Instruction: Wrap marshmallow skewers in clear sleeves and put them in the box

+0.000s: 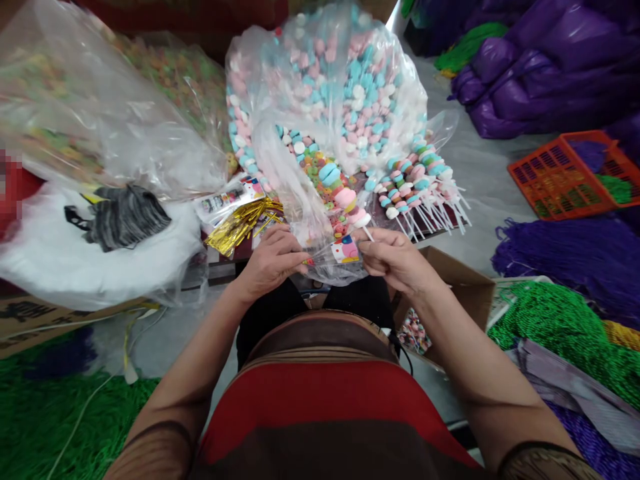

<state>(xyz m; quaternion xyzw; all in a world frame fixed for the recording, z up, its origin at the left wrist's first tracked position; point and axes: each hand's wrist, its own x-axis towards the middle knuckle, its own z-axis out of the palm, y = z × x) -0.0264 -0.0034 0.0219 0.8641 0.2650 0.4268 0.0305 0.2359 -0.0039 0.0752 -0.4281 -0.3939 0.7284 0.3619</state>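
Note:
My left hand and my right hand are both closed on a small clear wrapper bag with a printed label, held over my lap. A marshmallow skewer in blue, green and pink pieces on a white stick points into the wrapper; my right fingers pinch its stick end. Just beyond lie a heap of finished marshmallow skewers and a big clear bag of loose marshmallows.
Gold twist ties and a pack of wrappers lie left of my hands. Large plastic bags fill the left. An orange crate, purple bags, green tinsel and a cardboard box sit right.

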